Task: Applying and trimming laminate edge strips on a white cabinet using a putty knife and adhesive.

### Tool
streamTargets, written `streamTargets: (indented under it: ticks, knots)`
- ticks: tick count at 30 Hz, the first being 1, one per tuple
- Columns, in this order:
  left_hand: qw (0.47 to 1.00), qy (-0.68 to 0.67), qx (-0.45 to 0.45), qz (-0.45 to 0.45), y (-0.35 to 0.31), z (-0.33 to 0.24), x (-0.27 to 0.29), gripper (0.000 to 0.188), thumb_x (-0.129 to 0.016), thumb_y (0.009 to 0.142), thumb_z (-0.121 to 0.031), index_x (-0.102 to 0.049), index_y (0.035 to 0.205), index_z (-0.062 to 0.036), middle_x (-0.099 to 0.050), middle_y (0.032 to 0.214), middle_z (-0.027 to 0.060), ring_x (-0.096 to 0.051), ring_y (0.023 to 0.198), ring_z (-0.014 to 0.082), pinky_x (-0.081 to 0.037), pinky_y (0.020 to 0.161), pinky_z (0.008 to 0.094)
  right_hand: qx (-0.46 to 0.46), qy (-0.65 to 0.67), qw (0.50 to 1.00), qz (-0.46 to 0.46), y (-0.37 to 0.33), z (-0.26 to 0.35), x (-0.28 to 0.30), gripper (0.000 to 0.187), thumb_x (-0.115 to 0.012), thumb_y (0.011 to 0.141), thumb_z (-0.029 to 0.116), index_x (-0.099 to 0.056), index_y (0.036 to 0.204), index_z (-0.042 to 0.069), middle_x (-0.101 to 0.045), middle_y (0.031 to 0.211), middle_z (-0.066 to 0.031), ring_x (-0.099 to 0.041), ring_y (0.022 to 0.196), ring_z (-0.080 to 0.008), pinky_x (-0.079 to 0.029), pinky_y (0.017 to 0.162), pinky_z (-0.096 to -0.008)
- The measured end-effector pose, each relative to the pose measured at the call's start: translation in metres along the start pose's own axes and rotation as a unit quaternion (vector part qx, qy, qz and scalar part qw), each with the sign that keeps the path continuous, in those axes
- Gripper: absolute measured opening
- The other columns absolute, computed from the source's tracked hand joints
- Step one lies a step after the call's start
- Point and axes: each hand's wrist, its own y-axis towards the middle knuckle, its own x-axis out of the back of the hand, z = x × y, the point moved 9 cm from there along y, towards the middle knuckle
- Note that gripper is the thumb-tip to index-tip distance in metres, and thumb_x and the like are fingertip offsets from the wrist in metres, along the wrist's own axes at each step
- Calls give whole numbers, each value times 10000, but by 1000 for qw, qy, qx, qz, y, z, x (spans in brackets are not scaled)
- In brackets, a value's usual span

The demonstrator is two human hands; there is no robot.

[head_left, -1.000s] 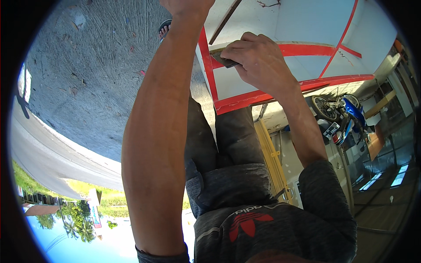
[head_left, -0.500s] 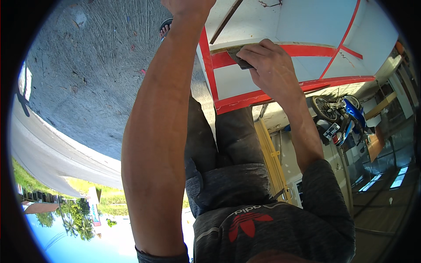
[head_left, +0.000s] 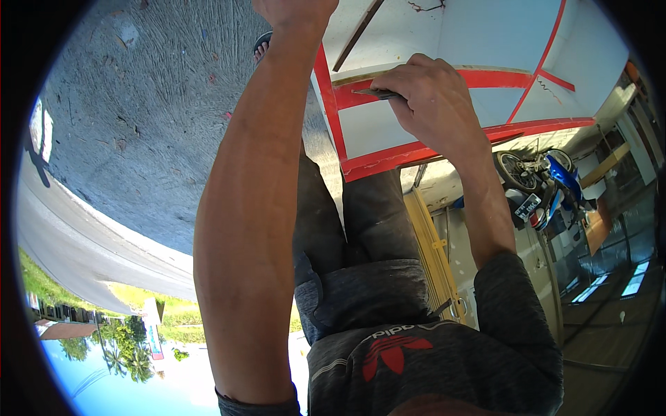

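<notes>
My right hand (head_left: 438, 104) is closed on a thin, dark flat piece (head_left: 381, 93), held nearly edge-on; I cannot tell whether it is sandpaper or a scraper blade. It is over the red rail (head_left: 489, 78) of a white cabinet-like frame (head_left: 378, 130) with red-painted edges. Bare, brownish wood shows along the top of that rail, left of my fingers. My left hand (head_left: 295, 10) is at the upper edge of the picture, left of the frame. Its fingers are cut off from view, and nothing held in it shows.
Rough concrete ground (head_left: 163, 118) spreads to the left, with a foot in a sandal (head_left: 261, 45) on it. A dark strip (head_left: 358, 35) crosses the frame's white panel. To the right are a yellow metal piece (head_left: 431, 249) and a blue motorcycle (head_left: 555, 184).
The dark piece has tilted from showing its broad face to nearly edge-on. My right hand has turned and shifted slightly; my left hand has hardly moved.
</notes>
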Motion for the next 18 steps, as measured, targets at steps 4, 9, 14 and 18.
streamTargets:
  ticks: [4, 9, 14, 18]
  knots:
    - [999, 22, -5, -26, 1, 2, 0, 585, -654, 962, -459, -613, 1301, 15, -642, 1217, 283, -608, 1154, 468, -472, 988, 522, -17, -45, 995, -87, -1, -6, 6, 162, -692, 817, 53, -793, 917, 132, -759, 865, -12, -659, 871, -204, -505, 771, -358]
    - [999, 4, -13, -31, 0, -1, -3, 604, -643, 966, -473, -610, 1310, 22, -643, 1216, 289, -610, 1157, 470, -470, 991, 528, 7, -61, 998, -32, -1, 6, -24, 179, -685, 808, 46, -796, 908, 145, -741, 820, 2, -649, 848, -202, -503, 757, -355]
    - [1000, 8, 1, -15, 1, 3, 0, 613, -640, 966, -480, -613, 1311, 27, -640, 1229, 291, -607, 1174, 469, -470, 1002, 525, 13, -21, 1000, -14, 0, 8, -6, 199, -675, 808, 42, -801, 913, 155, -747, 824, 7, -650, 858, -196, -504, 754, -359]
    - [999, 14, -8, -32, 1, 3, -3, 617, -642, 963, -485, -618, 1302, 31, -647, 1225, 299, -614, 1162, 475, -473, 998, 522, -22, -39, 997, -70, -6, -14, -1, 188, -689, 804, 53, -804, 915, 152, -765, 856, 1, -658, 863, -196, -509, 765, -374]
